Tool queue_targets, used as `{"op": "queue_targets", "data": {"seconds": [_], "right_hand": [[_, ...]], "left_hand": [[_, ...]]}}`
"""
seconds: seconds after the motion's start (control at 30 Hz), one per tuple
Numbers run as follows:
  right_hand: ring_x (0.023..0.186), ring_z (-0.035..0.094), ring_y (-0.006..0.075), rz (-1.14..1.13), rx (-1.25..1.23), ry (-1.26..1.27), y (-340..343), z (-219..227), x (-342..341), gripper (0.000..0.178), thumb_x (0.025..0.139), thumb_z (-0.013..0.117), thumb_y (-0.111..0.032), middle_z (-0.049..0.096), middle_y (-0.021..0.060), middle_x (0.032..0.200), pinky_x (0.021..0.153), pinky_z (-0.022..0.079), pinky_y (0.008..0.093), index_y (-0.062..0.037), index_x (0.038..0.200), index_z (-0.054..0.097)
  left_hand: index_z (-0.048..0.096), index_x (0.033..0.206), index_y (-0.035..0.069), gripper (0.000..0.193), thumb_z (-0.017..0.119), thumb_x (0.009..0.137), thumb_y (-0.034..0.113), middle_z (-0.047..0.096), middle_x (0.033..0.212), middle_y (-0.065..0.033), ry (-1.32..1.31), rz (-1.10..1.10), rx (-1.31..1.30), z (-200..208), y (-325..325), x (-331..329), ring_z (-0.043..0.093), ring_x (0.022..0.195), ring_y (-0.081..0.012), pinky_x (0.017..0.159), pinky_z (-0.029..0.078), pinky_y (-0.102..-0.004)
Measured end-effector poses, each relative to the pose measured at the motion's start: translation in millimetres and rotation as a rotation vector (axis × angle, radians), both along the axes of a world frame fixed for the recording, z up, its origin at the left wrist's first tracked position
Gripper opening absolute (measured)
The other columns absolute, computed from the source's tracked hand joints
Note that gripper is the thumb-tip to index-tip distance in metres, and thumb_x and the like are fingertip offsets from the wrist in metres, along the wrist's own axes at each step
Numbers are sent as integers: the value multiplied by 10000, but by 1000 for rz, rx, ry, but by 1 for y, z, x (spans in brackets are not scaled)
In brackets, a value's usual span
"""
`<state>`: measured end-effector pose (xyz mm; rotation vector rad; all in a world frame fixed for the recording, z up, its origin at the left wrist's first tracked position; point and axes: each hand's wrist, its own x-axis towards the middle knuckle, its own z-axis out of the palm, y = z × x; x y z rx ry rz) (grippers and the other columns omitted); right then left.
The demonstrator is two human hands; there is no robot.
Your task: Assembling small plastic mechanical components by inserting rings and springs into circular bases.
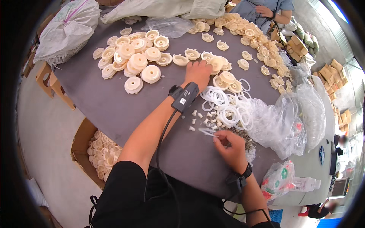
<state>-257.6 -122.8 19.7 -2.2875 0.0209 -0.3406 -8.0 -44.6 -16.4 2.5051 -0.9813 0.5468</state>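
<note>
My left hand (198, 73) reaches across the grey table to a row of cream plastic round caps (216, 64). Its back faces up and its fingertips bend down out of sight beside the caps, so any grip is hidden. Nearer to me, my right hand (231, 149) pinches a translucent white ring (207, 132) between thumb and fingers. Beyond that ring lies a heap of similar white rings (216, 96), with small cream plugs (211, 121) scattered in front. Several larger cream discs (137, 61) are piled left of my left hand.
Clear plastic bags (272, 121) lie right of the rings, beside a patterned bag (279, 178) and a white bottle (306, 184). A cardboard box (81, 146) of cream parts stands below the table's left edge. Across the table, a person's hand (264, 11) is near more cream parts (262, 41).
</note>
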Motion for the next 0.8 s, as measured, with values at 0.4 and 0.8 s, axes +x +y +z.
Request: {"op": "queue_targets", "data": {"seconds": [0.4, 0.8], "right_hand": [[629, 613, 126, -27, 98, -39, -2, -2, 6, 137, 796, 677, -39, 639, 53, 728, 587, 485, 243, -31, 932, 663], [599, 584, 120, -11, 129, -40, -6, -4, 11, 136, 788, 686, -43, 617, 46, 703, 556, 463, 236, -36, 922, 666]], "left_hand": [[628, 970, 139, 277, 729, 752, 275, 597, 980, -48, 5, 102, -89, 0, 22, 6, 559, 977, -258, 815, 428, -424], [649, 1007, 112, 203, 514, 858, 140, 578, 1077, -98, -173, 479, -46, -2, 57, 37, 505, 1073, -285, 906, 361, -508]]}}
